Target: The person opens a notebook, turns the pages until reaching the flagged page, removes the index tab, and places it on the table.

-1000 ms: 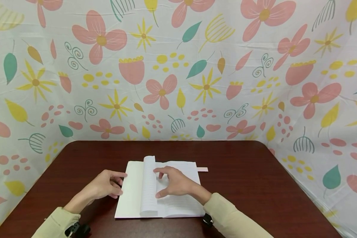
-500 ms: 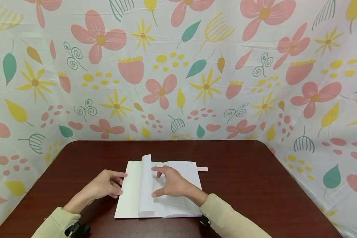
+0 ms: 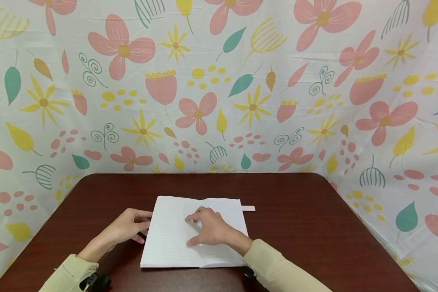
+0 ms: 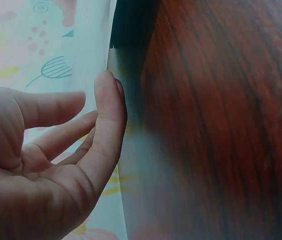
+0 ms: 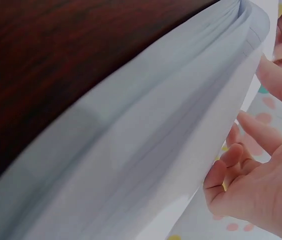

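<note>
An open lined notebook (image 3: 164, 239) lies on the table, its white pages spread to both sides. My right hand (image 3: 212, 229) reaches over its middle from the right, with thumb and index finger apart at the left page. In the right wrist view, that hand (image 5: 261, 197) is right beside curving white pages (image 5: 146, 135). At the notebook's left edge is my left hand (image 3: 124, 228), its fingertips close against the edge and partly hidden by it. The left wrist view has this hand (image 4: 76, 180) with fingers loosely bent and the thumb apart from them.
A pale pink strip (image 3: 248, 208) sticks out past the notebook's right edge. The dark reddish-brown table (image 3: 295, 227) extends around the notebook. Behind it hangs a flower-patterned cloth (image 3: 211, 117). Beige sleeves (image 3: 277, 263) and dark wrist devices (image 3: 95, 281) are on both arms.
The curled stack of pages has gone over to the left and now lies flat on the cream-coloured left side, covering it. The right hand has shifted slightly; the left stays by the edge.
</note>
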The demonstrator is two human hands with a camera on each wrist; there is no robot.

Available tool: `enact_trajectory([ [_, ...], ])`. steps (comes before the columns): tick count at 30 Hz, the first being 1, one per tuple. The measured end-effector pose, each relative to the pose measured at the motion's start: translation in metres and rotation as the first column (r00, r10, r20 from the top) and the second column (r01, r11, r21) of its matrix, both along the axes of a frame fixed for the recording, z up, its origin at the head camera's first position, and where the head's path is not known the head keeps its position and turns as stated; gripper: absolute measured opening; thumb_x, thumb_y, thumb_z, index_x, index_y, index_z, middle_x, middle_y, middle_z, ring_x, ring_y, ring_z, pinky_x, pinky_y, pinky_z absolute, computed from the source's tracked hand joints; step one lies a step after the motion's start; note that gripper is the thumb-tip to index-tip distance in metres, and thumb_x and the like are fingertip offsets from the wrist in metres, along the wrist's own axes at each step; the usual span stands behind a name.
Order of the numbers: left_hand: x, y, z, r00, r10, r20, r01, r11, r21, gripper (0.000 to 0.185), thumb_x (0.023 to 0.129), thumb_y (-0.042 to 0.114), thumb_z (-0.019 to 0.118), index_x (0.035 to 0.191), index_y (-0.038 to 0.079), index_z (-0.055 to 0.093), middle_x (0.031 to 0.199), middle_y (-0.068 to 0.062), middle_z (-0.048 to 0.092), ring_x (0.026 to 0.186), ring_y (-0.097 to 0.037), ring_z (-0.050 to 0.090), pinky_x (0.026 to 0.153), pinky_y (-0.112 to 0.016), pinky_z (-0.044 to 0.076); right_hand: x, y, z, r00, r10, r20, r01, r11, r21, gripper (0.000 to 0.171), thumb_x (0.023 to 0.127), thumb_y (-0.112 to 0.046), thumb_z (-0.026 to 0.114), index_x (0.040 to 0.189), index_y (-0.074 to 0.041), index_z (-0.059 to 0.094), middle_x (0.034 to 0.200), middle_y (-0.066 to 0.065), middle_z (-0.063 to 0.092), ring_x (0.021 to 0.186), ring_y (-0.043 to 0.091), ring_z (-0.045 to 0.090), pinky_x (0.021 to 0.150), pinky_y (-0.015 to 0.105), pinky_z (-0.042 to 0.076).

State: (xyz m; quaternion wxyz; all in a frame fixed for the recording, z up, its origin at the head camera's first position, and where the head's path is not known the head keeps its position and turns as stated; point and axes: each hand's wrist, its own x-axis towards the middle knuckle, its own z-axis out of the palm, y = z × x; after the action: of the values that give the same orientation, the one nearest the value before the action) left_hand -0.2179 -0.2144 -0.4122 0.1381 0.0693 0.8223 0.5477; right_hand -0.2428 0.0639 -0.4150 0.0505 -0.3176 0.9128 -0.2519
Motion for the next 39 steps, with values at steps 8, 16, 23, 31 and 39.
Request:
enact_trajectory([
  [8, -0.001, 0.000, 0.001, 0.999, 0.029, 0.027, -0.029, 0.999, 0.013, 0.040, 0.095, 0.006, 0.057, 0.131, -0.009, 0.050, 0.091, -0.013, 0.064, 0.075, -0.027, 0.065, 0.060, -0.041, 0.056, 0.002, -0.001, -0.001, 1.000, 0.002, -0.006, -0.002, 1.000, 0.024, 0.057, 0.063, -0.039, 0.088, 0.115, -0.023, 0.070, 0.098, -0.008, 0.056, 0.093, 0.011, 0.049, 0.075, 0.032, 0.037],
  [16, 0.000, -0.002, 0.001, 1.000, -0.008, 0.004, 0.008, 1.000, 0.021, 0.054, 0.082, 0.002, 0.072, 0.131, -0.008, 0.050, 0.089, -0.016, 0.056, 0.074, -0.027, 0.062, 0.061, -0.041, 0.056, 0.002, -0.002, -0.002, 1.000, 0.002, -0.008, -0.001, 0.999, 0.037, 0.057, 0.063, -0.039, 0.088, 0.114, -0.023, 0.070, 0.097, -0.009, 0.055, 0.091, 0.008, 0.047, 0.074, 0.031, 0.036],
  [23, -0.001, -0.003, 0.000, 1.000, -0.008, -0.008, 0.009, 1.000, 0.022, 0.073, 0.079, -0.002, 0.073, 0.142, -0.002, 0.036, 0.090, -0.018, 0.054, 0.073, -0.027, 0.061, 0.061, -0.041, 0.056, 0.002, -0.001, -0.002, 1.000, 0.002, -0.015, -0.002, 0.999, 0.041, 0.058, 0.062, -0.039, 0.089, 0.115, -0.024, 0.070, 0.097, -0.008, 0.055, 0.090, 0.008, 0.047, 0.074, 0.031, 0.035],
  [31, 0.000, -0.006, 0.000, 1.000, -0.015, -0.007, 0.015, 0.999, 0.035, 0.081, 0.078, -0.004, 0.074, 0.146, 0.001, 0.030, 0.090, -0.018, 0.054, 0.074, -0.028, 0.063, 0.061, -0.042, 0.055, 0.003, 0.007, -0.001, 1.000, 0.016, -0.014, -0.016, 1.000, 0.024, 0.056, 0.063, -0.039, 0.088, 0.114, -0.024, 0.070, 0.101, -0.007, 0.055, 0.094, 0.012, 0.049, 0.074, 0.033, 0.036],
  [39, -0.001, -0.005, -0.002, 0.999, -0.039, -0.032, 0.039, 0.999, 0.017, 0.072, 0.078, -0.007, 0.070, 0.142, 0.000, 0.039, 0.090, -0.019, 0.055, 0.070, -0.028, 0.062, 0.060, -0.041, 0.056, 0.005, 0.028, 0.002, 1.000, 0.007, -0.005, -0.007, 1.000, -0.001, 0.055, 0.067, -0.035, 0.087, 0.117, -0.021, 0.069, 0.101, -0.005, 0.054, 0.093, 0.016, 0.049, 0.074, 0.035, 0.033],
])
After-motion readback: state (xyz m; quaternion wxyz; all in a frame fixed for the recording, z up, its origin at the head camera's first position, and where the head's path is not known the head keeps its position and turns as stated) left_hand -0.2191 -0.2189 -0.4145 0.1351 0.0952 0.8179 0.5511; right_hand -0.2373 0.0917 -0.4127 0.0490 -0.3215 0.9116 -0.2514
